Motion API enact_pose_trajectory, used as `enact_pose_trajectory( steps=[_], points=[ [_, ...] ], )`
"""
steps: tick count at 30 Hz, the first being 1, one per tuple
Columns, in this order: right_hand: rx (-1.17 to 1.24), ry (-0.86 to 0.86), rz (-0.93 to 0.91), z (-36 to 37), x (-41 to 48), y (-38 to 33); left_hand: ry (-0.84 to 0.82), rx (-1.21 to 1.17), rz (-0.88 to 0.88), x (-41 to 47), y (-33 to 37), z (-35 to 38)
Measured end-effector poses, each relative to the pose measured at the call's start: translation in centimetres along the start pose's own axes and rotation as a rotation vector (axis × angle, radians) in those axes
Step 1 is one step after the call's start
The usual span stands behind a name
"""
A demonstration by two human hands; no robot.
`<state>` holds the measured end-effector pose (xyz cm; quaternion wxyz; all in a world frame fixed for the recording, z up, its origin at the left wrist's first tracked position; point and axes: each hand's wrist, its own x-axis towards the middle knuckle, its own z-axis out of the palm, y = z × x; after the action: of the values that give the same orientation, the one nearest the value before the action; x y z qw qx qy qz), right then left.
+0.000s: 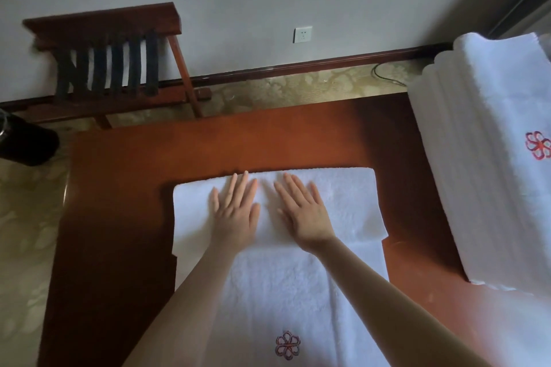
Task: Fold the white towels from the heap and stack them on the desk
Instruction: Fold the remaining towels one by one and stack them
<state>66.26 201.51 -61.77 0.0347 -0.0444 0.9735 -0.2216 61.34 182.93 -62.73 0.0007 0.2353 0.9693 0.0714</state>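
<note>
A white towel [343, 205] lies on the reddish-brown desk [125, 202], its far part folded back over itself. A red flower emblem [287, 345] shows on the near part. My left hand [237, 208] and my right hand [304, 208] rest flat, side by side, on the folded layer with fingers spread, holding nothing. A tall stack of folded white towels [483, 164] stands at the right end of the desk, with a red emblem on its top towel.
Beyond the desk, a wooden luggage rack [113, 62] with black straps stands against the wall. A black bin [26, 143] sits on the carpet at left. A wall socket [302, 34] and a loose cable [387, 76] are by the skirting board.
</note>
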Motion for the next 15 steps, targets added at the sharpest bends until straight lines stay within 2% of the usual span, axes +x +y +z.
enact_pose_trajectory(
  steps=[3,8,15],
  points=[
    [-0.098,-0.028,0.034,-0.1,0.8,2.0,0.026,0.04,0.002,-0.2,-0.8,0.9],
    [-0.213,0.009,0.336,-2.3,-0.4,8.6,-0.024,0.086,-0.049,0.2,-1.1,1.4],
    [-0.276,-0.019,0.372,-3.1,-0.7,7.7,-0.067,0.057,-0.03,0.0,-1.0,0.7]
  ],
)
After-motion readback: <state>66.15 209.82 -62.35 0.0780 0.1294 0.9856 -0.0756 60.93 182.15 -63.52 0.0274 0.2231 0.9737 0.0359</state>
